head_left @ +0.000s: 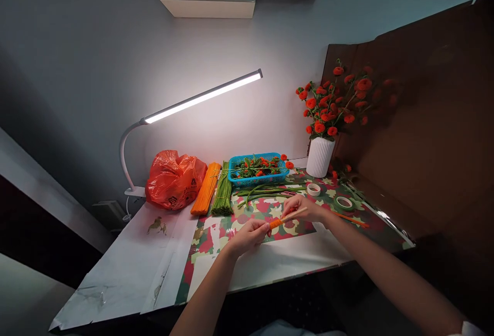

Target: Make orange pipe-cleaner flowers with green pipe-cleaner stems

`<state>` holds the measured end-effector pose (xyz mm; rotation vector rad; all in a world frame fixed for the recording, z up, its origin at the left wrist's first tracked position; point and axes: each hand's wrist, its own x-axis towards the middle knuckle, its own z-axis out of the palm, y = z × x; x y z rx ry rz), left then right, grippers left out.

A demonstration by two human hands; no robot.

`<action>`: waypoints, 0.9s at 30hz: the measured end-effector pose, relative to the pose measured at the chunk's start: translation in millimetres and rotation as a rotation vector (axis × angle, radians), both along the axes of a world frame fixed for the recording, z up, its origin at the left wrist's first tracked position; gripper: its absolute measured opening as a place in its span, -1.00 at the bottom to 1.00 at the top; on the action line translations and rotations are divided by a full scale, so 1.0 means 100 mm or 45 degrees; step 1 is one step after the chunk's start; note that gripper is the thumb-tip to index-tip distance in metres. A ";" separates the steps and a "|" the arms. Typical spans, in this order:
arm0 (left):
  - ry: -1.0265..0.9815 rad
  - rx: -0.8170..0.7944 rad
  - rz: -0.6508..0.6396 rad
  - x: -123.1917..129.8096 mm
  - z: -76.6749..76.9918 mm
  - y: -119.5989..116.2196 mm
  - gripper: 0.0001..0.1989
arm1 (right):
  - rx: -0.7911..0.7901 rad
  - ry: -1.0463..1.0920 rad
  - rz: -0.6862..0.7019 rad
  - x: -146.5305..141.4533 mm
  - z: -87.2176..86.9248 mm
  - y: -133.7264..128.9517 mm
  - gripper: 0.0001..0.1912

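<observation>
My left hand (252, 234) is closed around one end of a pale wooden stick (296, 214), its thumb and fingertips at an orange pipe cleaner (275, 223) coiled in tight turns around the stick. Just beyond the coil, my right hand (296, 205) is closed in a pinch, apparently on the pipe cleaner's loose part; the fingertips are partly hidden. The stick's free end points right, passing in front of my right hand. Both hands are above the table's near part.
Behind are bundles of orange (207, 189) and green pipe cleaners (222, 190), a blue basket (230, 175) of flower pieces, and green stems (266, 190). White tape (313, 189), green tape (343, 203) and a white vase (320, 157) stand right. A red bag (173, 179) and lamp (204, 96) are left.
</observation>
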<state>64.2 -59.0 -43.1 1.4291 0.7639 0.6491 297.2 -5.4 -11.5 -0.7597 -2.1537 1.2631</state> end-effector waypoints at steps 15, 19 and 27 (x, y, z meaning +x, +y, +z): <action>0.277 0.269 0.358 0.07 -0.10 0.03 -0.55 | 1.032 -0.345 -0.418 -0.16 0.03 -0.24 -0.82; 0.021 -0.044 0.432 0.08 -0.09 0.04 -0.52 | 1.058 -0.212 -0.565 -0.24 -0.02 -0.35 -0.78; -0.375 -0.270 0.246 0.03 -0.03 0.03 -0.58 | 0.468 0.313 -0.581 -0.28 -0.08 -0.31 -0.79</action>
